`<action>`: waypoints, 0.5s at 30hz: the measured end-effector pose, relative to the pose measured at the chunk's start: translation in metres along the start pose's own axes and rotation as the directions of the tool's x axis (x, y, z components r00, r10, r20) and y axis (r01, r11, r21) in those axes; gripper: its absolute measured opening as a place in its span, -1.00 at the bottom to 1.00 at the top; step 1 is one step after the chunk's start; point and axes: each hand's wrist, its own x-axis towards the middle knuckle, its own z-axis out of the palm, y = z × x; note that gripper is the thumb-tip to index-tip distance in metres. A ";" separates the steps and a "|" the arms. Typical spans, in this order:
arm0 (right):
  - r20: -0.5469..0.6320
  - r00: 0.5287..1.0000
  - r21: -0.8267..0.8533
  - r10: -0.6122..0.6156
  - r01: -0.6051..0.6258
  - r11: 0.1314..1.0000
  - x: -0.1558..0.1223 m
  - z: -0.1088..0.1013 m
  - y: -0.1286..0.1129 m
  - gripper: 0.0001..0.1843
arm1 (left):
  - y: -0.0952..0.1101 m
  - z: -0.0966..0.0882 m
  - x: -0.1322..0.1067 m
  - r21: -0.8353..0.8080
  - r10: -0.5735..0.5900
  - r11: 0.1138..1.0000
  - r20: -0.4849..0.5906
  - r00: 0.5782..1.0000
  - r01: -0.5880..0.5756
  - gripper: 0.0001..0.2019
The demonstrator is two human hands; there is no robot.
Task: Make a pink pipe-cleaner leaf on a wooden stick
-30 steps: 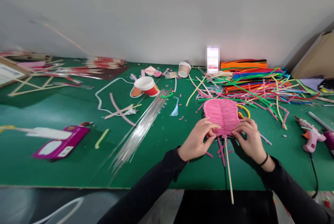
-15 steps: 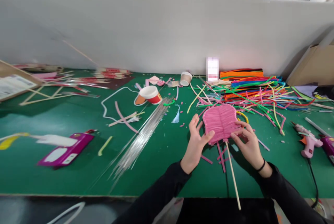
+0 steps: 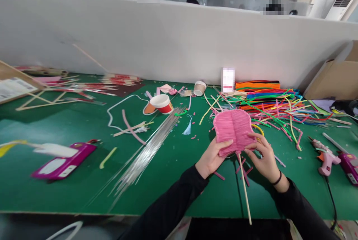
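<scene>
A pink fan made of side-by-side pipe cleaners, with a pale wooden stick as its handle, is held up over the table. My left hand grips its lower left edge, thumb on the front and the other fingers hidden behind. At the lower right edge, my right hand pinches the pink rim close to where the stick joins. The stick points down toward the table's front edge. Below the fan lie several cut pink pipe cleaner pieces.
Bundles of coloured pipe cleaners are piled at the back right. A pink glue gun lies right. Thin metal wires, a paper cup and a light blue tassel lie left of my hands. A purple device sits farther left.
My left hand has closed onto the fan's lower left, its fingers going behind. The fan has turned slightly to face me more squarely. The camera view has tilted up a little.
</scene>
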 end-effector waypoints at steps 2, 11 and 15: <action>0.013 0.997 -0.106 -0.076 0.077 0.991 0.000 0.001 0.000 -0.90 | -0.001 0.001 -0.001 0.050 0.084 0.995 -0.016 0.996 -0.083 -0.51; 0.007 0.980 -0.511 -0.198 0.174 0.842 -0.009 0.000 -0.007 -0.78 | -0.007 -0.001 -0.006 0.295 0.241 0.920 0.089 0.967 -0.256 -0.49; 0.041 0.976 -0.405 -0.213 0.211 0.890 -0.011 -0.001 -0.009 -0.74 | -0.009 -0.003 -0.008 0.319 0.267 0.903 0.107 0.958 -0.288 -0.48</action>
